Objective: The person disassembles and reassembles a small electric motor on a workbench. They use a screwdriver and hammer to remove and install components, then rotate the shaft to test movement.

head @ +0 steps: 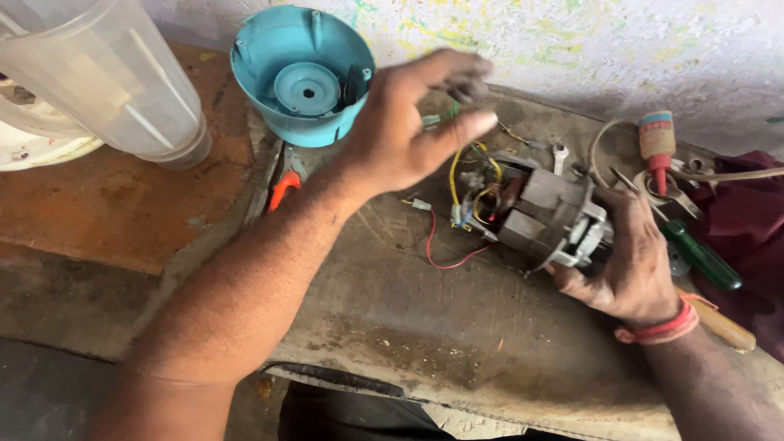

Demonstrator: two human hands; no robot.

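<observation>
Head view: we are steadying the bare electric motor (549, 219) on the worn bench (457, 343), right hand (625, 261) wrapped around its end. Left hand (408, 122), fingers spread, is hovering above its loose wires (465, 196); the teal housing (302, 77) is lying separate behind, reassembly seemingly outstanding.

The motor (543, 216) is laid on the bench (457, 327), right of the housing (302, 73). The jug (102, 77) is placed left of the housing, and screwdrivers (702, 257) are laid right of the motor.
</observation>
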